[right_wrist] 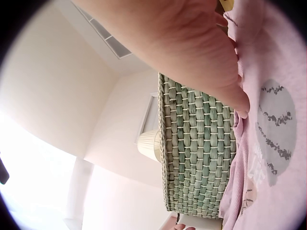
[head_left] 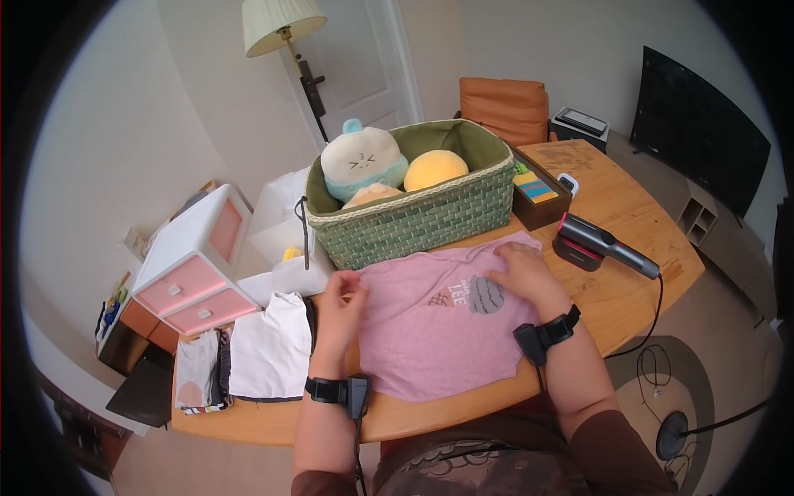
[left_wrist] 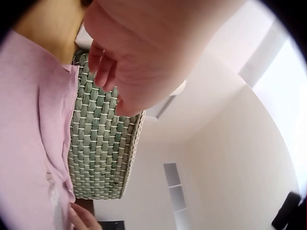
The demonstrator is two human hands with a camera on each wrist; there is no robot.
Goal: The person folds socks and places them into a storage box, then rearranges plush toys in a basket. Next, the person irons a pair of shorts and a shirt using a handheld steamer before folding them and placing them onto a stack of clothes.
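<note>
A pink shirt [head_left: 438, 339] with a printed ice-cream cone lies spread on the wooden table, its top edge somewhat rumpled. Beside its left edge, my left hand [head_left: 341, 306] is raised with loosely bent fingers and nothing in them; the left wrist view shows this hand [left_wrist: 139, 57] apart from the fabric. My right hand [head_left: 529, 274] rests on the shirt's upper right part, fingers spread over the cloth. In the right wrist view its thumb [right_wrist: 237, 99] touches the fabric near the grey scoop print [right_wrist: 277, 127].
A green woven basket [head_left: 413, 217] with plush toys stands behind the shirt. Folded clothes [head_left: 269, 351] lie at left, near a white and pink drawer unit [head_left: 194, 264]. At right are a handheld steamer [head_left: 608, 244] with a cord and a brown box [head_left: 542, 211].
</note>
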